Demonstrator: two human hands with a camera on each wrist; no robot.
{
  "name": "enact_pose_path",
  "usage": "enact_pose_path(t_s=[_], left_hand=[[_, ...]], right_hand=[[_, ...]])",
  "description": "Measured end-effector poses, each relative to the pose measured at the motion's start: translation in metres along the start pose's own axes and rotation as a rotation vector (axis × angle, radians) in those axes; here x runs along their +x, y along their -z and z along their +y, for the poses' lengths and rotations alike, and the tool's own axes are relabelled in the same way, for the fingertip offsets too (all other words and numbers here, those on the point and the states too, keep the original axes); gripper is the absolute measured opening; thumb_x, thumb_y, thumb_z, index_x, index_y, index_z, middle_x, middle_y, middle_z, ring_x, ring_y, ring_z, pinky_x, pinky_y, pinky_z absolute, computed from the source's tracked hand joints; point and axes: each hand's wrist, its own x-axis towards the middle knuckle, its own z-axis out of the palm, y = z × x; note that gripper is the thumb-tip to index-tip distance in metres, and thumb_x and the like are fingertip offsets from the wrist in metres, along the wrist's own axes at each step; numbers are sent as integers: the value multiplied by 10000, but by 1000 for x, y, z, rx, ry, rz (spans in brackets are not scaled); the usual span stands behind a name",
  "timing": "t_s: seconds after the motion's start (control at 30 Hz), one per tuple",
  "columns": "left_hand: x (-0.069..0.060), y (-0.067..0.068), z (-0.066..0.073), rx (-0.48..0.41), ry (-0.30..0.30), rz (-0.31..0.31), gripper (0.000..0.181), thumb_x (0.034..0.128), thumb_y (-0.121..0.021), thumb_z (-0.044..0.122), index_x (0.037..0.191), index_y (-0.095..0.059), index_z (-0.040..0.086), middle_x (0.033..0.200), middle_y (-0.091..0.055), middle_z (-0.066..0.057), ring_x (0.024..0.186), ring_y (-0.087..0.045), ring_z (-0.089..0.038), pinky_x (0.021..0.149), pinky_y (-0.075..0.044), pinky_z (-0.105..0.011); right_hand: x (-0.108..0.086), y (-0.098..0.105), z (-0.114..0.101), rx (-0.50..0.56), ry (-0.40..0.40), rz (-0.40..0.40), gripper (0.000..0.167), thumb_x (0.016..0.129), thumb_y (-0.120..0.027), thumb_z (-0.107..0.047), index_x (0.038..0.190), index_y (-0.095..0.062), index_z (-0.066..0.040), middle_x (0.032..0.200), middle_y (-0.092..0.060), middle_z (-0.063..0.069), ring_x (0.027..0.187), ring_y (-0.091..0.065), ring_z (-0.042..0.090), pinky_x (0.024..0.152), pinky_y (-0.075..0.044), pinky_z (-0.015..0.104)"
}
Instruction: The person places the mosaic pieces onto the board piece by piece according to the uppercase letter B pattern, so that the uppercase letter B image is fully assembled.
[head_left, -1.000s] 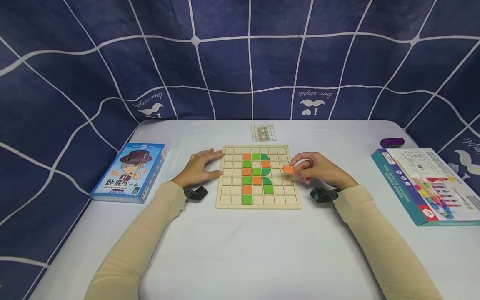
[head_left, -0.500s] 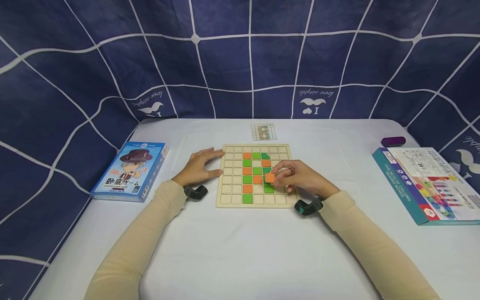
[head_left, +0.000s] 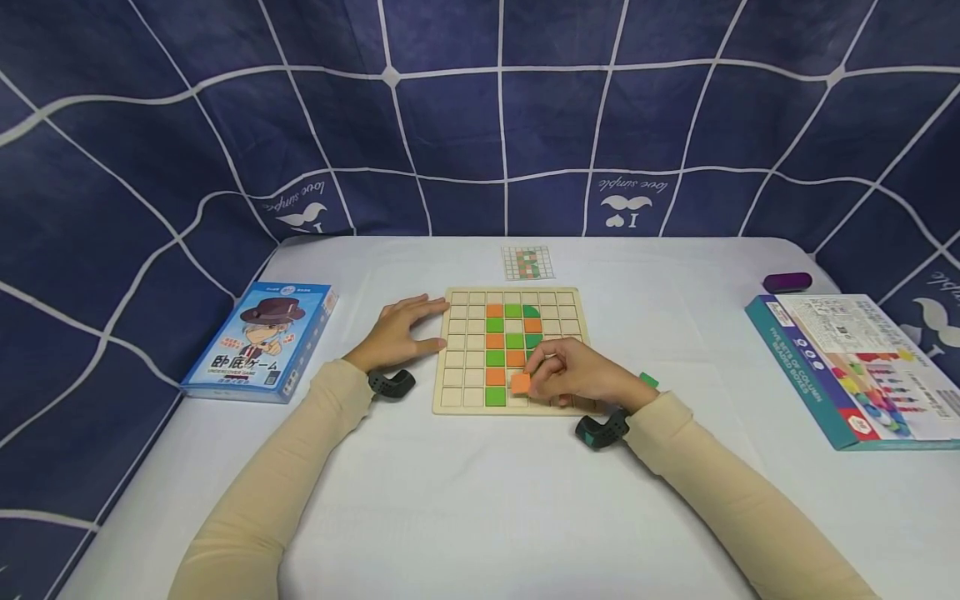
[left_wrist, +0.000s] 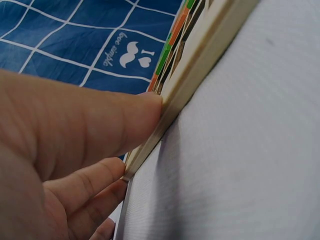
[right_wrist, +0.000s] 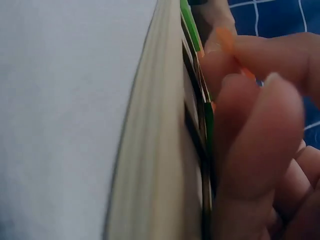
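Observation:
A square wooden grid board [head_left: 453, 375] lies flat on the white table, with orange and green tiles set in several of its cells. My right hand [head_left: 581, 371] pinches a square orange tile [head_left: 520, 383] over the lower middle of the grid. In the right wrist view, a blurred edge of this orange tile [right_wrist: 227, 40] shows at the fingertips. That hand covers the board's lower right part. At the board's left side, my left hand [head_left: 401, 333] rests with fingers extended; in the left wrist view its thumb [left_wrist: 135, 122] touches the wooden edge [left_wrist: 200, 60].
A small printed pattern card [head_left: 527, 263] lies behind the board. A green piece [head_left: 648, 380] peeks out beside my right wrist. The blue game box [head_left: 258, 342] stands left; a teal-edged box [head_left: 862, 375] and a dark purple object [head_left: 787, 282] are at right.
My right hand has carried the orange tile left and toward me, from the board's right edge to its lower middle. The green piece has come into view. My left hand stays put.

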Motion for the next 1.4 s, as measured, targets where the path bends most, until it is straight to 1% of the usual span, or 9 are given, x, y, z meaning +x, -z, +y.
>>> enact_pose_path(t_s=[0.2,0.37,0.63,0.8,0.93,1.03,1.17,1.27,1.4], left_hand=[[0,0,1,-3,3,1,706,966,-773,295,1593,-539,70,1680,-465,-141,1615,-293,-384,1296,-157,-596],[0,-1,-1,-3,1,4,700,967,-773,292,1591,-543,75,1680,-466,-138,1614,-294,-382,1296,-155,-597],[0,-1,-2,-5,8,1,704,972,-776,304,1598,-537,86,1686,-460,-129,1620,-285,-372,1301,-149,-586],[0,-1,-3,-6,-1,-1,703,975,-776,302,1598,-535,82,1685,-458,-138,1618,-287,-379,1300,-149,-591],[0,-1,-2,-8,-4,-1,702,975,-775,296,1598,-534,78,1685,-458,-142,1617,-288,-382,1298,-149,-592],[0,0,-1,-9,-4,1,704,973,-777,293,1596,-534,72,1683,-460,-144,1616,-288,-383,1298,-149,-593],[0,-1,-1,-10,-5,1,705,969,-780,293,1591,-538,66,1679,-464,-147,1615,-291,-388,1298,-150,-600],[0,-1,-1,-10,-7,2,705,969,-779,298,1591,-540,67,1677,-466,-148,1614,-295,-389,1297,-154,-601],[0,-1,-2,-7,-5,3,704,973,-779,309,1592,-541,72,1677,-468,-146,1614,-295,-385,1298,-155,-597]], right_hand=[[-1,-6,-3,-180,50,3,200,944,-761,5,1118,-676,56,876,-737,8,566,-536,88,544,-483,220],[0,-10,-5,-295,102,26,159,912,-796,3,1044,-707,12,819,-667,-33,537,-500,68,531,-429,194],[1,-12,-5,-391,120,44,152,885,-840,-17,997,-739,-38,754,-607,-77,579,-471,60,559,-378,204],[1,-12,-5,-389,124,27,173,884,-855,-19,1025,-755,-25,771,-614,-69,599,-479,68,571,-388,201],[0,-9,-4,-349,130,1,184,897,-847,-24,1055,-755,-4,789,-623,-60,592,-467,64,560,-370,201],[0,-5,-3,-278,130,-32,176,932,-810,-19,1090,-747,24,815,-634,-40,575,-459,64,547,-376,201],[-3,1,-3,-155,103,-60,183,981,-753,-1,1147,-726,71,863,-646,5,569,-491,81,554,-456,207],[-8,6,-4,-96,83,-41,200,996,-731,10,1178,-713,93,893,-664,50,586,-527,97,567,-495,213],[-18,16,0,-87,85,24,219,1014,-707,10,1205,-700,116,911,-689,105,616,-555,112,569,-510,225]])
